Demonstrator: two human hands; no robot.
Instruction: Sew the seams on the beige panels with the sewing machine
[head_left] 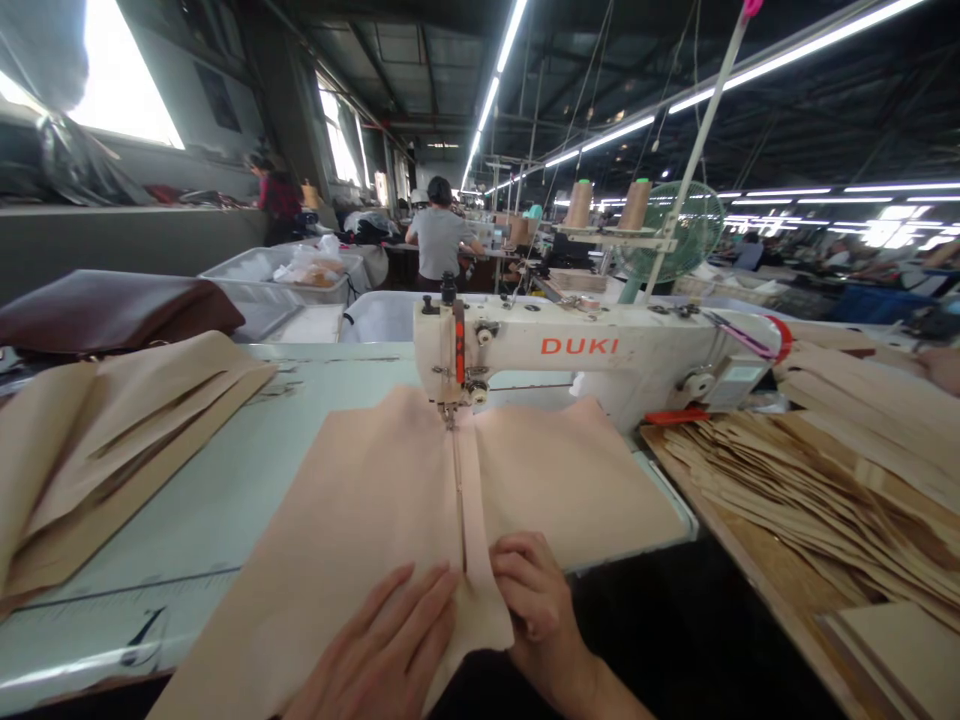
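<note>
A pale pink fabric piece lies spread on the sewing table, its centre seam running up to the needle of a white sewing machine. My left hand rests flat on the fabric left of the seam, fingers stretched out. My right hand sits just right of the seam at the near edge, fingers curled and pressing on the fabric's folded strip.
A stack of tan cut pieces lies at the left, with a dark brown bag behind it. Many tan strips are piled on a board at the right. White bins, thread cones, a green fan and people stand beyond.
</note>
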